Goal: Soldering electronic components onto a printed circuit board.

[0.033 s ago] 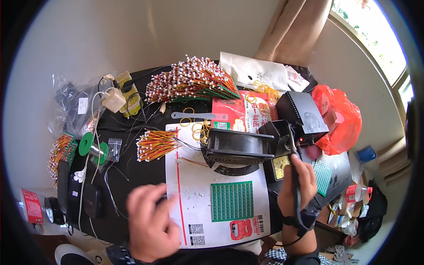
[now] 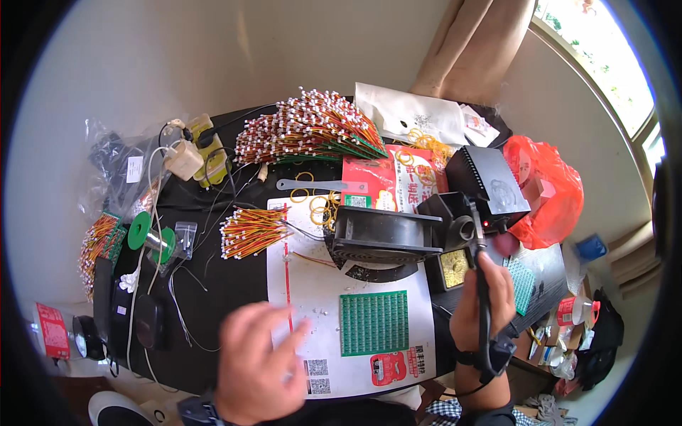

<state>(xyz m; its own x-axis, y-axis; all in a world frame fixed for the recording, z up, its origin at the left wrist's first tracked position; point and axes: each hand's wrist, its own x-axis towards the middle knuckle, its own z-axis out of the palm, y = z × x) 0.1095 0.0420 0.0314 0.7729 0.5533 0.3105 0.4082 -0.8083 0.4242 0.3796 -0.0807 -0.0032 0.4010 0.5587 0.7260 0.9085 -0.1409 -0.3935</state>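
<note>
In my right hand is a soldering iron, its front end up beside the black iron holder. My left hand, slightly blurred, hovers over the left edge of the white paper sheet with its fingers apart and nothing seen in them. Between the hands, a green circuit board panel lies flat on the sheet. Beyond it stands a black fan. A loose bunch of red and yellow wires with white connectors rests to the fan's left.
A big pile of connector wires sits at the back. The black power unit and a red plastic bag stand at right. Below the holder is a yellow cleaning sponge. At left are a green solder spool and trailing cables.
My left hand has shifted right, nearer the circuit board panel. My right hand and the soldering iron have moved slightly right, the iron's front end now farther right beside the holder.
</note>
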